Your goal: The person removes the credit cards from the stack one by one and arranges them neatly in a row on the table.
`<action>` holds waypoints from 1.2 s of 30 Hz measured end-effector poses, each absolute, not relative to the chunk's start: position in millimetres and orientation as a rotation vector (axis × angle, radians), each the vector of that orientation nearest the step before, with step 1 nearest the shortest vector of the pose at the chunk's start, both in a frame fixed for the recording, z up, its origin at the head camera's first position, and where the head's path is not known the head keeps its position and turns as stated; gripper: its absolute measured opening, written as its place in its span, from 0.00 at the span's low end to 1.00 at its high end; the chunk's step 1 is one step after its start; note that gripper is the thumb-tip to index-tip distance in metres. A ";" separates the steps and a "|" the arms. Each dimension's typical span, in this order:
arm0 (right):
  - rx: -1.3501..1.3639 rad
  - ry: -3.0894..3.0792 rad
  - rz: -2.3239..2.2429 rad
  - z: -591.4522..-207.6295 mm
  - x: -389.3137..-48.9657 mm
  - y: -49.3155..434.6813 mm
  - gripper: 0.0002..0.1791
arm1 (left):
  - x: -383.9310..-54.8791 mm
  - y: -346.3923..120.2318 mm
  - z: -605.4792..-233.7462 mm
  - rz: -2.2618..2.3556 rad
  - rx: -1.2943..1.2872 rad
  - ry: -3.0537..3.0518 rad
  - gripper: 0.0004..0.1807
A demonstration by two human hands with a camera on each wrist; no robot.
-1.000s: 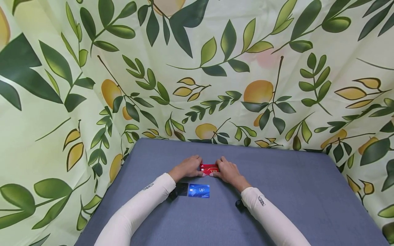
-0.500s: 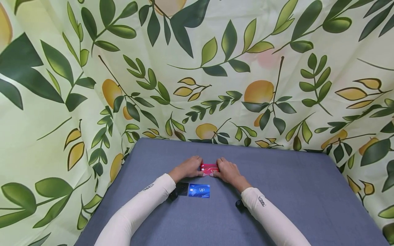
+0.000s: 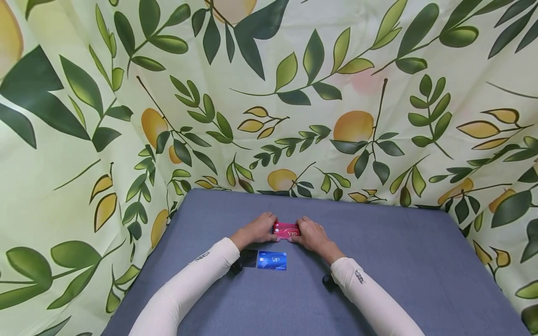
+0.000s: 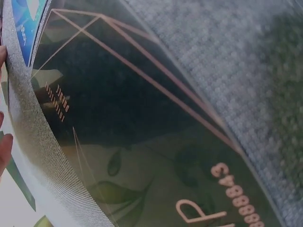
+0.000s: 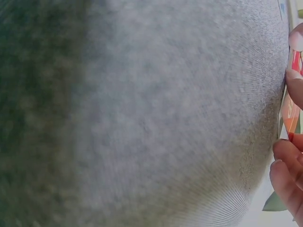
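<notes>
A red card [image 3: 286, 230] marked VIP lies between my two hands in the head view. My left hand [image 3: 257, 228] pinches its left end, thumb at the near edge and fingers at the far edge. At the other end, my right hand [image 3: 313, 234] holds it the same way, hiding the right edge. In the right wrist view a strip of the red card [image 5: 291, 113] shows beside fingertips [image 5: 285, 179]. Closer to me, a blue VIP card [image 3: 272, 261] lies flat, with a black card [image 3: 251, 258] to its left, partly hidden by my left wrist.
A grey-blue cloth-covered table [image 3: 378, 261] stretches around the cards. Behind it and on both sides hangs a curtain [image 3: 302, 107] printed with leaves and oranges. The black card [image 4: 118, 109] fills much of the left wrist view and reflects the leaf pattern.
The red card's face has turned paler and pinker as its reflection changes. My right hand has shifted very slightly toward the right; both hands keep their hold.
</notes>
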State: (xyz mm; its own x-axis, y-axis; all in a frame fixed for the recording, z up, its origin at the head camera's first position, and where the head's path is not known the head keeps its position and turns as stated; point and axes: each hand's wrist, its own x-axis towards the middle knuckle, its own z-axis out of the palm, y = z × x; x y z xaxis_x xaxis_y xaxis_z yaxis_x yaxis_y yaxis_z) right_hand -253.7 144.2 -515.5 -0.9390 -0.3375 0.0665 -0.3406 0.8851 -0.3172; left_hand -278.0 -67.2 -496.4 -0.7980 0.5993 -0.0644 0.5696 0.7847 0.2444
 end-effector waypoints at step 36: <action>0.561 -3.057 0.479 -504.7 -249.8 147.9 0.34 | -272.2 -66.8 -489.4 0.244 0.881 2.828 0.31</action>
State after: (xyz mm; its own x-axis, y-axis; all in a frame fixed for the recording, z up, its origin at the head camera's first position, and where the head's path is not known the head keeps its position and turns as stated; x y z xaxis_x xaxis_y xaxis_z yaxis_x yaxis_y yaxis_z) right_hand -249.8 147.9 -504.7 -0.9363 -0.3474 0.0509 -0.3463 0.8899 -0.2968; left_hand -272.2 -66.8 -489.4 -0.8111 0.5740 -0.1125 0.5463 0.8121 0.2051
